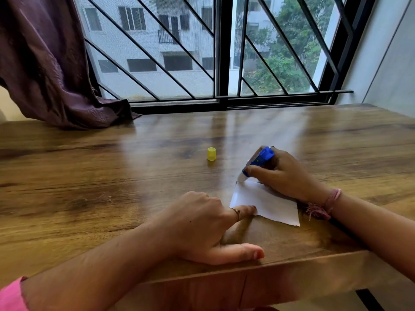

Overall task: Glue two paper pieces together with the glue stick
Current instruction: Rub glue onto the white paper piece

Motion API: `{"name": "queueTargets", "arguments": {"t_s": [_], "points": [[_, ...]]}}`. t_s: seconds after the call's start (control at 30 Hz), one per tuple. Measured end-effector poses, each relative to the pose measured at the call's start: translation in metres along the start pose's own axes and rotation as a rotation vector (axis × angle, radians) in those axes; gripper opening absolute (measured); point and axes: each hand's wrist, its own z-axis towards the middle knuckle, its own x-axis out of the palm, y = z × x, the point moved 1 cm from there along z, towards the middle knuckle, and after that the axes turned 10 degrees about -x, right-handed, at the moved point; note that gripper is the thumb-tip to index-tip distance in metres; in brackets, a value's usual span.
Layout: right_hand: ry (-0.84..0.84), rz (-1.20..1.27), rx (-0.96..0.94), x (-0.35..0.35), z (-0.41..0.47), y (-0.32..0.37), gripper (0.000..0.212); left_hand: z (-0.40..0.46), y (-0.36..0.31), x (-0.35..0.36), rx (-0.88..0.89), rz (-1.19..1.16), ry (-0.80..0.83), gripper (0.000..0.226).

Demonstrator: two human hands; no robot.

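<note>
One sheet is all I can make out, so I take the white paper as my landmark. To its left, my left hand pins its near-left corner with a straight forefinger, the other fingers relaxed. Beyond the paper and left of it, the yellow cap stands well apart on the table. At the paper's far corner, my right hand grips the blue glue stick, tip down on the sheet. I judge gluing is under way; next comes laying the second piece, which I cannot see.
</note>
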Motion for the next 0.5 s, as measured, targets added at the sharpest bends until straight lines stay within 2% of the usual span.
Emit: {"name": "queueTargets", "arguments": {"t_s": [0.13, 0.2, 0.33, 0.43, 0.5], "points": [[-0.185, 0.397, 0.13, -0.017, -0.003, -0.001, 0.015, 0.0, 0.001, 0.0, -0.006, -0.016, 0.013, 0.079], [-0.211, 0.519, 0.162, -0.026, -0.007, 0.0, 0.015, 0.001, 0.003, 0.001, -0.015, -0.027, 0.013, 0.079], [-0.112, 0.658, 0.187, -0.033, -0.022, 0.006, 0.015, 0.003, 0.009, 0.001, -0.02, -0.058, 0.022, 0.076], [-0.04, 0.638, 0.198, -0.03, -0.037, 0.007, 0.024, 0.005, 0.015, 0.001, -0.013, -0.07, 0.023, 0.072], [-0.026, 0.638, 0.207, -0.025, -0.046, 0.012, 0.023, 0.007, 0.019, 0.002, -0.012, -0.101, 0.017, 0.07]]}}
